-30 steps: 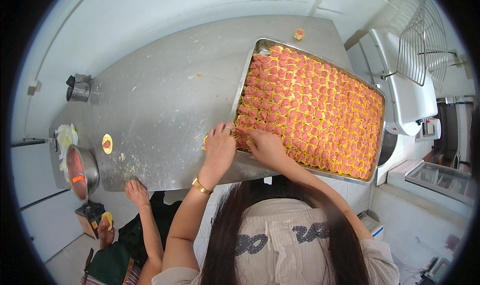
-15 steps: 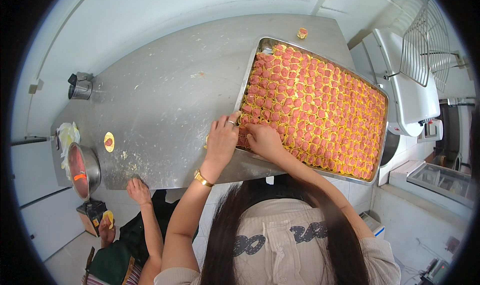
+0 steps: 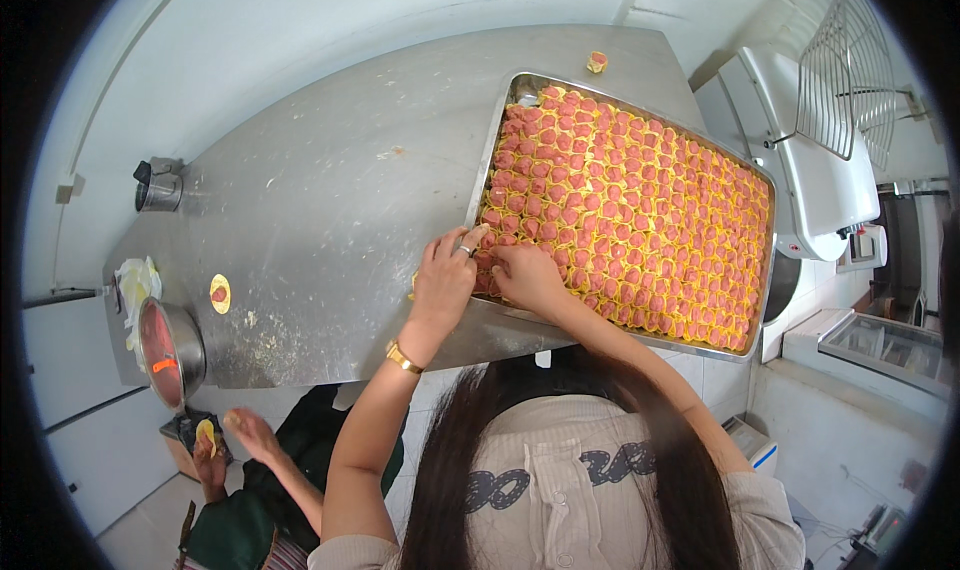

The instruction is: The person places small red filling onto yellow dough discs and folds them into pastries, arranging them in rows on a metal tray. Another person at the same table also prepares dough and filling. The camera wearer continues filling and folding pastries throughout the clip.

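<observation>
A large metal tray point(image 3: 640, 345) is packed with rows of open-topped dumplings point(image 3: 620, 210), yellow wrappers around pink filling. My left hand point(image 3: 445, 280), with a ring and a gold watch, bends its fingers over the tray's near left corner; whatever they grip is hidden. Beside it, my right hand point(image 3: 528, 278) reaches into the same corner, its fingertips pinched on a dumpling point(image 3: 485, 262) mostly covered by the hands. A bit of yellow wrapper point(image 3: 413, 286) peeks out at the left hand's outer side.
One dumpling point(image 3: 597, 62) sits beyond the tray on the steel table point(image 3: 330, 200). At left lie a filled wrapper point(image 3: 220, 293), a bowl of pink filling point(image 3: 190, 350) and a metal jug point(image 3: 158, 188). A co-worker's hands point(image 3: 252, 432) are at lower left, one holding a yellow wrapper.
My hands stay at the tray corner with only slight finger shifts. The co-worker's nearer hand has left the table edge and moved down toward their other hand.
</observation>
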Demonstrator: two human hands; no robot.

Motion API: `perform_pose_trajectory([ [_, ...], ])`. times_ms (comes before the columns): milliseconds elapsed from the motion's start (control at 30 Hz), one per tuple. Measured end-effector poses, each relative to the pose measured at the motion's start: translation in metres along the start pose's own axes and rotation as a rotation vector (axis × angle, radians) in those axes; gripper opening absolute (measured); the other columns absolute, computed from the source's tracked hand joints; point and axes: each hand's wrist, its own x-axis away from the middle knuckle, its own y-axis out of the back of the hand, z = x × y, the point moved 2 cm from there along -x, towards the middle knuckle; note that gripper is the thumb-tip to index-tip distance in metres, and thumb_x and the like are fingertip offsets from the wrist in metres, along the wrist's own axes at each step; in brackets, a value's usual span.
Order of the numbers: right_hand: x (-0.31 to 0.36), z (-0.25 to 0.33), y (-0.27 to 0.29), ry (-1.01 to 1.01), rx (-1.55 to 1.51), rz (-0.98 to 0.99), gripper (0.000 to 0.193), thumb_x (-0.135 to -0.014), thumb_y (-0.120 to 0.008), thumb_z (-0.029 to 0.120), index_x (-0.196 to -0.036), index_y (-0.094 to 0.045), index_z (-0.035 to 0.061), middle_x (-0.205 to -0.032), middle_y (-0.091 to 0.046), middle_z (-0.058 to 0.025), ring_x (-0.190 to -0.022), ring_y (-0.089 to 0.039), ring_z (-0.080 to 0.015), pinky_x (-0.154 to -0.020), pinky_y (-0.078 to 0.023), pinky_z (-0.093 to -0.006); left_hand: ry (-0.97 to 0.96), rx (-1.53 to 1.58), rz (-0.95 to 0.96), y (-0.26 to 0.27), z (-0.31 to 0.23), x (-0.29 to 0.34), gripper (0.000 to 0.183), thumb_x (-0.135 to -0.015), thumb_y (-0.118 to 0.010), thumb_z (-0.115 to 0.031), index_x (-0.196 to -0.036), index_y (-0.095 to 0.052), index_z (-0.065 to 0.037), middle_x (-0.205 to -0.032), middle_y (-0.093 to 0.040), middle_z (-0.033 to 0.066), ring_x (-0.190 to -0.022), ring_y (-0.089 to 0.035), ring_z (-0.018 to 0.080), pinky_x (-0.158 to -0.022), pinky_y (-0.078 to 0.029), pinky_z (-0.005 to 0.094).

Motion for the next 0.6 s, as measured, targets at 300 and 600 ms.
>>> perform_pose_trajectory([
  [300, 0.001, -0.004, -0.008, 0.003, -0.022, 0.07, 0.026, -0.075, -0.058, 0.016, -0.096, -0.067, 0.0043, -0.075, -0.064, -0.0193, -0.072, -0.062, -0.0377, -0.066, -0.049, -0.0473, 0.007, 0.084, 0.038, 0.011, 0.001, 0.004, 0.009, -0.069, -0.061, -0.005, -0.071, -0.067, 0.001, -0.126, -0.054, 0.0076, -0.123, -0.043, 0.0272, -0.102, -0.035, 0.0446],
  [600, -0.006, 0.008, 0.02, -0.104, -0.109, 0.088, 0.028, -0.075, -0.061, 0.02, -0.098, -0.068, 0.0054, -0.079, -0.065, -0.0208, -0.078, -0.064, -0.0381, -0.072, -0.052, -0.0473, 0.117, 0.183, -0.029, 0.002, 0.015, -0.007, 0.014, -0.073, -0.062, -0.008, -0.083, -0.07, -0.005, -0.131, -0.05, 0.0115, -0.128, -0.039, 0.0302, -0.107, -0.029, 0.0465],
])
